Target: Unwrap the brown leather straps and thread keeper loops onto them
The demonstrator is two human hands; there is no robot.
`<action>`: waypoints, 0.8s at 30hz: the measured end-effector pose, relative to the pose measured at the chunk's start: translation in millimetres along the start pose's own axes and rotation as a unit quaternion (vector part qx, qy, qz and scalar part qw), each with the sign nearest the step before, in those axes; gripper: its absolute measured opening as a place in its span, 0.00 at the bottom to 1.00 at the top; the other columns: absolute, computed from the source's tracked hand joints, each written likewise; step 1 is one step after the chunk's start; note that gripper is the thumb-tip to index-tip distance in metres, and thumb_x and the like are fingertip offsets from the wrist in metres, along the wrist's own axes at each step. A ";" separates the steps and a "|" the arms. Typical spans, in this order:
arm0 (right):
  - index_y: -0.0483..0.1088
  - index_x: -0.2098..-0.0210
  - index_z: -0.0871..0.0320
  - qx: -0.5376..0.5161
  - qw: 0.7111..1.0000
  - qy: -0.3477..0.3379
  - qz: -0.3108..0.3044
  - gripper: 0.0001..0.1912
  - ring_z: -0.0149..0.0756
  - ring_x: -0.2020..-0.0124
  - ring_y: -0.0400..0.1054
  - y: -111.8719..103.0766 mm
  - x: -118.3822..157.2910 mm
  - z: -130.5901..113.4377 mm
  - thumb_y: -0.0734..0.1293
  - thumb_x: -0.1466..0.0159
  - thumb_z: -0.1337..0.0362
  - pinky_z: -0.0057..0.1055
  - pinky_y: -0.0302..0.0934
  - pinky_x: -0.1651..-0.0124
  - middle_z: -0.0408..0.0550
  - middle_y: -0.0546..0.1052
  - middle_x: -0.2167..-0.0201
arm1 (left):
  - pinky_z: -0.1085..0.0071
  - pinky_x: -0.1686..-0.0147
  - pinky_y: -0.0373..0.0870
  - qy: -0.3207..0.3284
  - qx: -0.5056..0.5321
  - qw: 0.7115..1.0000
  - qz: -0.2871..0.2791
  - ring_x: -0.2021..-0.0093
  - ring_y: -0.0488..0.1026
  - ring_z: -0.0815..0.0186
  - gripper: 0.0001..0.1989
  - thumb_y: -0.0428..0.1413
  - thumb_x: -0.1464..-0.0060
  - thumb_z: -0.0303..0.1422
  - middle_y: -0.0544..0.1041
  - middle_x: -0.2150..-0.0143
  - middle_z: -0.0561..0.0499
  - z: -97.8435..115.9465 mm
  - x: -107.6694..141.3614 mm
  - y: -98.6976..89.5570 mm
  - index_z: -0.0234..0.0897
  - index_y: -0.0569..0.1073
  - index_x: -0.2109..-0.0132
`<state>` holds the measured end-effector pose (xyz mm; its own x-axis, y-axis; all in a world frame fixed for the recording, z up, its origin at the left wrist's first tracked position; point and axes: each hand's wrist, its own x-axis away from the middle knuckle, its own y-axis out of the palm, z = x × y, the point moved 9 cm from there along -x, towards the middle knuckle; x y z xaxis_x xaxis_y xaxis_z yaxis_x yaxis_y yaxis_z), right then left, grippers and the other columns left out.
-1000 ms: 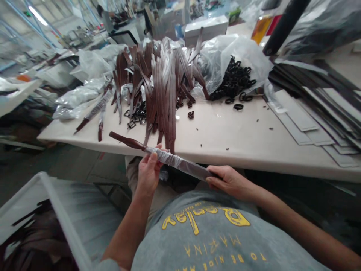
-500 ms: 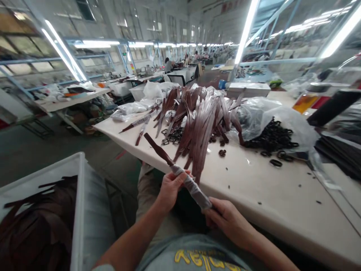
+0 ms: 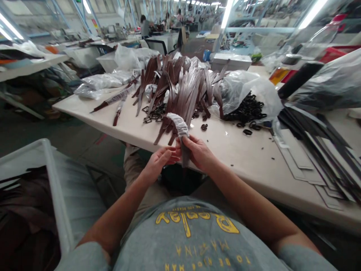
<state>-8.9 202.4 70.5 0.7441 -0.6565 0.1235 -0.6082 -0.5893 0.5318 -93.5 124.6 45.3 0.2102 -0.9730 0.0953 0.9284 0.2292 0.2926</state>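
Brown strap (image 3: 185,153) in whitish wrap (image 3: 179,125), pinched by right hand (image 3: 199,152); left hand (image 3: 160,161) beside it, fingers part-curled, can't tell if gripping.

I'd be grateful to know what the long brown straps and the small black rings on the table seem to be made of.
The long brown straps: probably leather or imitation leather, satin finish, judging by their soft sheen and limp drape. The small black rings: plastic or coated metal, fairly glossy; highlights show, material uncertain.

glossy brown leather-look straps (image 3: 186,90) beside crinkled clear plastic (image 3: 265,90).
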 end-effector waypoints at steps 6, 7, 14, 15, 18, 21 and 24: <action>0.72 0.66 0.59 -0.079 0.996 -0.017 0.027 0.16 0.26 0.75 0.71 -5.9 -10.7 0.7 0.75 0.45 0.55 0.23 0.68 0.69 0.40 0.76 0.74 | 0.68 0.62 0.74 -0.074 -0.011 0.996 -0.055 0.62 0.78 0.61 0.20 0.65 0.52 0.42 0.81 0.59 0.44 -22.4 15.8 27.9 0.38 0.79 0.53; 0.72 0.65 0.59 -0.081 0.996 -0.015 0.035 0.14 0.27 0.74 0.71 -6.9 -11.4 2.7 0.75 0.43 0.56 0.24 0.68 0.68 0.40 0.77 0.74 | 0.68 0.63 0.74 -0.072 -0.018 0.996 -0.055 0.63 0.78 0.61 0.19 0.66 0.53 0.41 0.81 0.61 0.45 -22.7 15.6 29.2 0.37 0.79 0.54; 0.74 0.64 0.58 -0.066 0.998 0.001 0.025 0.12 0.29 0.69 0.73 -0.9 -12.6 13.5 0.73 0.41 0.56 0.27 0.68 0.62 0.43 0.79 0.70 | 0.69 0.65 0.74 -0.048 -0.029 0.998 0.005 0.68 0.76 0.64 0.14 0.65 0.52 0.42 0.80 0.69 0.47 -22.7 7.3 16.8 0.34 0.81 0.65; 0.74 0.64 0.58 -0.063 0.998 0.001 0.023 0.13 0.30 0.69 0.73 -0.2 -12.8 14.1 0.73 0.42 0.55 0.27 0.68 0.62 0.43 0.79 0.71 | 0.70 0.65 0.74 -0.043 -0.016 0.999 0.020 0.69 0.76 0.64 0.13 0.66 0.52 0.41 0.80 0.69 0.47 -22.2 5.9 14.1 0.34 0.81 0.65; 0.75 0.65 0.57 -0.038 0.999 -0.006 0.015 0.14 0.32 0.67 0.73 2.1 -13.1 15.4 0.74 0.43 0.53 0.29 0.68 0.61 0.44 0.80 0.70 | 0.73 0.67 0.73 -0.033 0.047 0.995 0.076 0.71 0.75 0.68 0.12 0.68 0.55 0.38 0.80 0.71 0.49 -21.0 -0.1 4.0 0.34 0.81 0.68; 0.77 0.66 0.57 -0.001 1.000 -0.016 -0.003 0.17 0.33 0.67 0.73 6.9 -12.5 17.1 0.74 0.46 0.51 0.28 0.67 0.63 0.45 0.80 0.68 | 0.76 0.71 0.72 -0.030 0.112 0.986 0.122 0.73 0.74 0.70 0.14 0.71 0.61 0.38 0.79 0.71 0.51 -21.1 -8.0 -4.7 0.35 0.80 0.68; 0.78 0.65 0.58 0.033 0.999 -0.011 -0.008 0.20 0.33 0.68 0.71 8.9 -12.2 21.2 0.75 0.48 0.48 0.27 0.65 0.66 0.45 0.80 0.69 | 0.77 0.72 0.72 -0.016 0.139 0.980 0.141 0.73 0.75 0.70 0.15 0.71 0.62 0.38 0.80 0.72 0.51 -18.3 -14.2 -9.6 0.34 0.81 0.68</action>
<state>-29.3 195.2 56.0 0.7482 -0.6563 0.0976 -0.6141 -0.6294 0.4762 -99.8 135.7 23.7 0.4326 -0.8698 0.2371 0.7150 0.4912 0.4975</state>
